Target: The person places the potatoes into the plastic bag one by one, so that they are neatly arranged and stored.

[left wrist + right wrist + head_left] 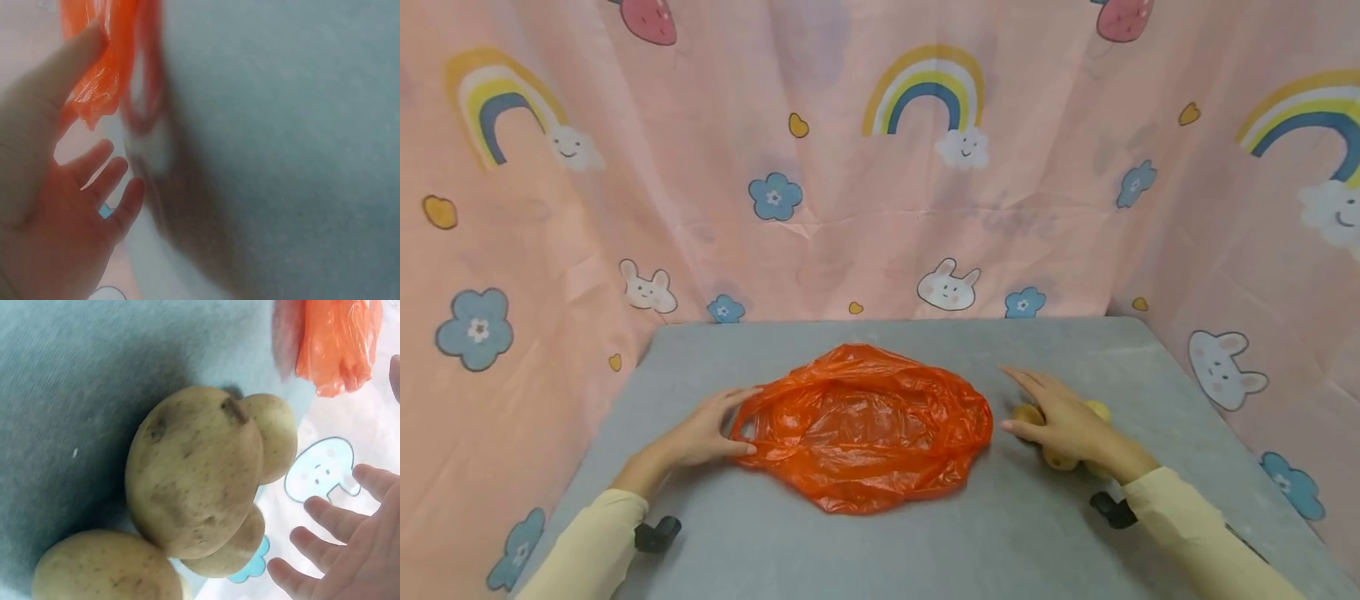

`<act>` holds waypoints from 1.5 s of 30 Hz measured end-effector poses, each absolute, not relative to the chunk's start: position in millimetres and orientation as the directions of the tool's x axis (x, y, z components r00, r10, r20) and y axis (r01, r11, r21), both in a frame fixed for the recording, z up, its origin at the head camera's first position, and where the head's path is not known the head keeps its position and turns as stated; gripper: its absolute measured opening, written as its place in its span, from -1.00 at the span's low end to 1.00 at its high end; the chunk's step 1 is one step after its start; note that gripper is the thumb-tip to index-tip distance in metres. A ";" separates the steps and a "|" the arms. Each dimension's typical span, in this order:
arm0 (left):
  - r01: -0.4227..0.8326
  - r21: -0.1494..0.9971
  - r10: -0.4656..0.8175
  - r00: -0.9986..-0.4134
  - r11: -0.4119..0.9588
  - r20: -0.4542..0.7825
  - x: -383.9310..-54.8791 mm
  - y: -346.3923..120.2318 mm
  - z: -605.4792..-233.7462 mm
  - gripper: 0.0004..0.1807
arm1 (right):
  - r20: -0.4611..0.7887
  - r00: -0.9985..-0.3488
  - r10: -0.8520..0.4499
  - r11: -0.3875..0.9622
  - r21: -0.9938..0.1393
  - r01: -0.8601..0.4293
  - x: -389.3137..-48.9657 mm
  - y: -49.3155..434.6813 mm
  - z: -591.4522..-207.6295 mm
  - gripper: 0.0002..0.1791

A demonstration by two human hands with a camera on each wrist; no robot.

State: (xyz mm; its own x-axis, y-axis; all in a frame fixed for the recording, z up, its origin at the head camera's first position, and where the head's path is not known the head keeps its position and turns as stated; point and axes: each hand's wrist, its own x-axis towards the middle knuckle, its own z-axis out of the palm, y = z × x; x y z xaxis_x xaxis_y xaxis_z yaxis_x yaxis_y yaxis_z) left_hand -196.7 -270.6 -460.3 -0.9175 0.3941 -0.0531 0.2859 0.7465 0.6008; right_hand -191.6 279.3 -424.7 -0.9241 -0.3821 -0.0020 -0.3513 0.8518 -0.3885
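Note:
An orange-red plastic bag (865, 442) lies spread on the grey table, its mouth facing up. My left hand (703, 429) is at the bag's left handle loop, fingers spread and relaxed. In the left wrist view the thumb overlaps the orange plastic (106, 69); whether it touches is hard to tell. To the right of the bag, my right hand (1067, 421) hovers over a group of potatoes (1062, 458), with its fingers extended. Several potatoes (194, 472) sit close together in the right wrist view, beside the spread fingers and apart from them. The hand partly hides them in the head view.
The grey table (760, 542) carries the bag in the middle and the potatoes on the right. A pink curtain (850, 250) with rainbows, rabbits and flowers encloses the table's back and both sides. Black wrist devices (657, 534) sit below each hand.

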 end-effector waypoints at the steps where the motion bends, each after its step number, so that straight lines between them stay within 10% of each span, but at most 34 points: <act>1: 0.283 0.602 0.396 -0.916 0.747 -0.061 -197.5 -269.9 -460.3 -0.02 | 0.000 -0.924 -0.383 0.851 -0.389 -0.352 -191.2 281.4 -424.9 -0.06; 45: 0.288 0.548 0.402 -0.910 0.786 -0.099 -210.4 -274.6 -474.6 -0.13 | -0.013 -0.889 -0.458 0.804 -0.432 -0.408 -199.1 305.7 -438.8 -0.34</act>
